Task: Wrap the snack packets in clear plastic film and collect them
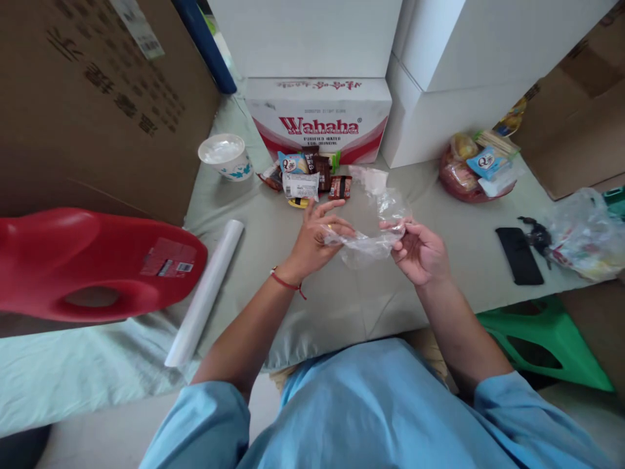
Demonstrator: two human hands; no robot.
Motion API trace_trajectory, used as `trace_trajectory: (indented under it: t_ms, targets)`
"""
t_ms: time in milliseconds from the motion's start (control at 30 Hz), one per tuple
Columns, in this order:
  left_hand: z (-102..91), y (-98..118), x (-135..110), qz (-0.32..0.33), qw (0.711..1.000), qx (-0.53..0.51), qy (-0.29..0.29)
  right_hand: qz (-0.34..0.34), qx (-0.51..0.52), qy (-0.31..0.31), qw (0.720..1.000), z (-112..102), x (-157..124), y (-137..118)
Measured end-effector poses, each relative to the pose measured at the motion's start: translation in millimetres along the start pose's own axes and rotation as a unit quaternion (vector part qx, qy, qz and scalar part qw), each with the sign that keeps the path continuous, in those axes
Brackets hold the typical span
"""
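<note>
A clear plastic bag hangs stretched between my two hands above the table. My right hand pinches the bag's right edge between thumb and fingers. At its left side, my left hand holds the film, which wraps round some of its fingers while other fingers stretch out past it. Just beyond my left hand lies a small pile of wrapped snacks, in white, blue, brown and yellow wrappers. Beside the pile is a small dark red packet.
Behind the snacks stands a Wahaba-lettered water carton. A paper tub, a plastic film roll and a red jug are on the left. On the right are a bowl of snacks, a phone, keys and a filled bag.
</note>
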State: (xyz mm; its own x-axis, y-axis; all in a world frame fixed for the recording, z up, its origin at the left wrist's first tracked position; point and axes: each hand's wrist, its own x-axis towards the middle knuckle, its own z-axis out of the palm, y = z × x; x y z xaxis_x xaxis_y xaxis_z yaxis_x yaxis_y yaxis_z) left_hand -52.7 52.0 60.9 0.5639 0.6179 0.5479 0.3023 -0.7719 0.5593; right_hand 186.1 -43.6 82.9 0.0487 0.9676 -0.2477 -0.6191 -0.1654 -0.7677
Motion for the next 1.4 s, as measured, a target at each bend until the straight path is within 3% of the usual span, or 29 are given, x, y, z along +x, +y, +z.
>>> trace_trajectory:
  t_ms: [100,200,267,367,433,500,567,600,667,700,767,833,900,967,1133,1200,1300,1400]
  targets:
    - [-29.7,26,-1,0.035,0.982,0.139,0.126,-0.152,-0.082,0.011,0.985,-6,-12,1]
    - [-48.6,49,-29,0.156,0.940,0.256,0.166,-0.217,-0.232,-0.016,0.948,-25,-30,9]
    - [-46.3,55,-60,0.204,0.934,0.277,0.095,-0.167,-0.360,-0.043,0.917,-46,-41,18]
    - [-27.8,52,-107,0.157,0.957,0.238,-0.045,-0.036,-0.478,-0.029,0.877,-84,-52,28]
    - [-17.1,48,-132,0.076,0.966,0.190,-0.157,-0.010,-0.460,0.043,0.887,-103,-54,25]
    - [-13.6,46,-147,-0.012,0.966,0.125,-0.226,-0.052,-0.411,0.139,0.900,-111,-51,13]
    - [-15.2,46,-152,-0.076,0.968,0.060,-0.231,-0.100,-0.385,0.186,0.898,-103,-43,-1]
    - [-16.1,46,-152,-0.101,0.971,0.038,-0.212,-0.111,-0.392,0.176,0.896,-92,-38,-5]
    - [-14.2,46,-145,-0.159,0.975,0.033,-0.150,-0.116,-0.449,0.100,0.881,-63,-29,-5]
    - [-10.8,45,-140,-0.191,0.973,0.051,-0.116,-0.119,-0.493,0.051,0.860,-46,-26,2]
    - [0.1,42,-129,-0.251,0.958,0.121,-0.070,-0.137,-0.596,-0.026,0.790,-13,-21,25]
    - [12.5,36,-122,-0.276,0.938,0.197,-0.073,-0.140,-0.683,-0.059,0.715,11,-19,51]
    - [21.4,30,-120,-0.276,0.923,0.244,-0.114,-0.105,-0.728,-0.067,0.674,17,-16,70]
    - [24.6,23,-122,-0.275,0.913,0.259,-0.157,-0.068,-0.727,-0.044,0.682,3,-11,74]
    - [19.7,10,-127,-0.281,0.900,0.269,-0.197,-0.057,-0.614,0.107,0.780,-81,-10,35]
    - [18.5,9,-126,-0.279,0.898,0.268,-0.210,-0.046,-0.608,0.156,0.777,-108,-15,17]
    - [17.6,11,-123,-0.274,0.895,0.265,-0.231,-0.050,-0.591,0.197,0.781,-119,-18,-3]
    - [16.2,15,-122,-0.262,0.896,0.259,-0.247,-0.055,-0.548,0.169,0.817,-101,-3,-12]
